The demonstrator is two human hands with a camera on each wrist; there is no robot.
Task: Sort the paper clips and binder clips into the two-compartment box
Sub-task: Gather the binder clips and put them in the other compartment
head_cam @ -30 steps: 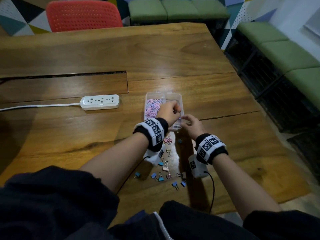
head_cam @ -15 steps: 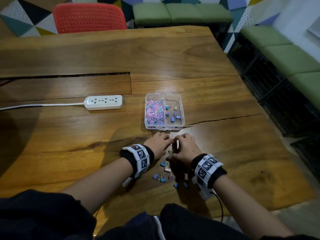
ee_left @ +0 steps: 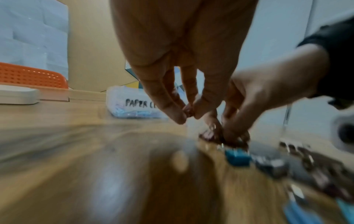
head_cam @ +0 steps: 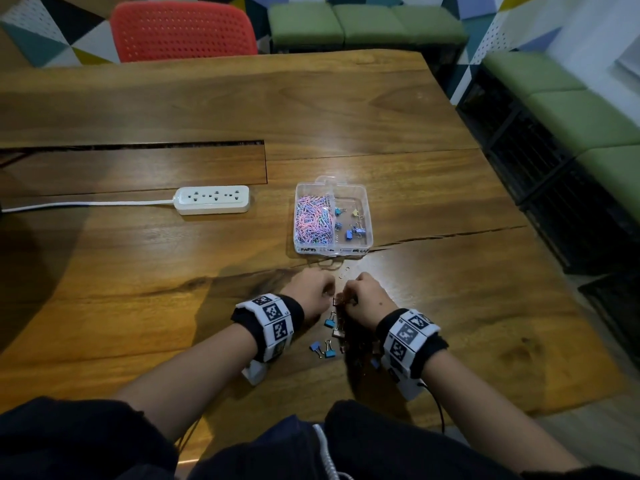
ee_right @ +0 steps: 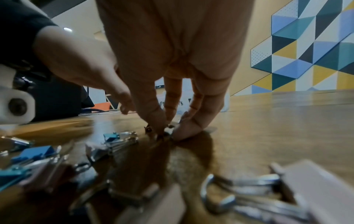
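Clear plastic two-compartment box (head_cam: 370,216) sits on the brown wooden table (head_cam: 138,271), just beyond both hands. Left compartment holds a heap of pink/blue/purple paper clips (head_cam: 313,221); right one holds a few blue and yellow binder clips (head_cam: 350,226). Front wall label reads "PAPER C..." in the left wrist view.

Loose small binder clips (head_cam: 329,336), blue, pink & brownish, lie scattered on the table betw. and just behind the wrists.

Left hand (head_cam: 311,296): fingertips drawn together w/ thumb, just above the table; left wrist view too blurred to tell if anything is pinched. Right hand (head_cam: 363,299): fingers (ee_right: 159,118) curled down onto the table, tips closing on a small dark binder clip (ee_right: 153,130) at the near edge of the pile. Hands almost touching.

White power strip (head_cam: 212,199) w/ cord lies left of the box, well apart. Red perforated chair (head_cam: 183,31) at the far table edge; green cushioned benches (head_cam: 363,22) beyond.
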